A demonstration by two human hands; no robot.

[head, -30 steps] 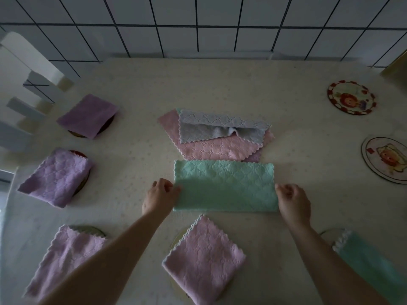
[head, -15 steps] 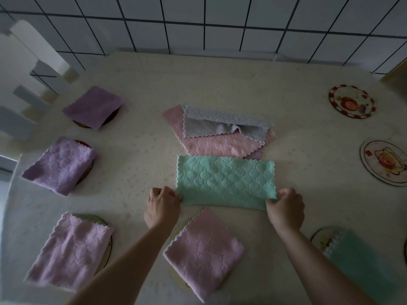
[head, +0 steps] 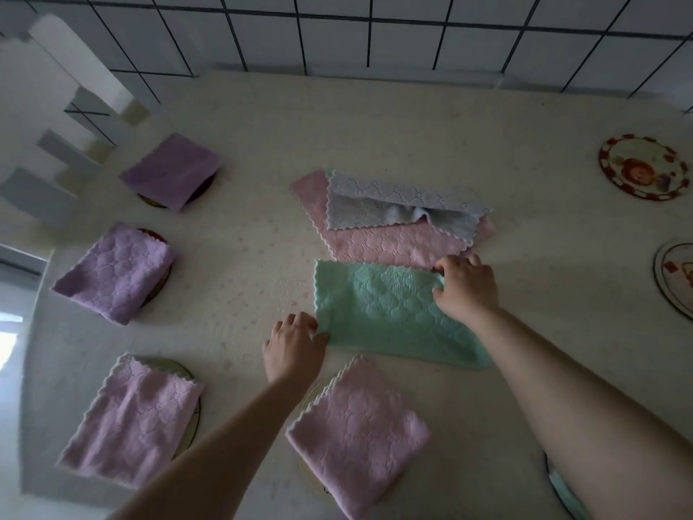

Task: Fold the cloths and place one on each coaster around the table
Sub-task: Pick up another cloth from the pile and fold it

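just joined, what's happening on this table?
A person is folding a green cloth at mid-table: left hand pins its near-left corner, right hand grips the far-right edge. Four folded cloths already sit on coasters at left and front. A grey cloth on a pink one waits behind. Two coasters at right are bare.

A cream table [head: 375, 118] carries a green cloth [head: 382, 313] near its middle, with a pink cloth [head: 382, 245] just behind it. Folded purple and pink cloths cover coasters along the left and near edges, and two bare coasters [head: 639, 167] lie at the right.
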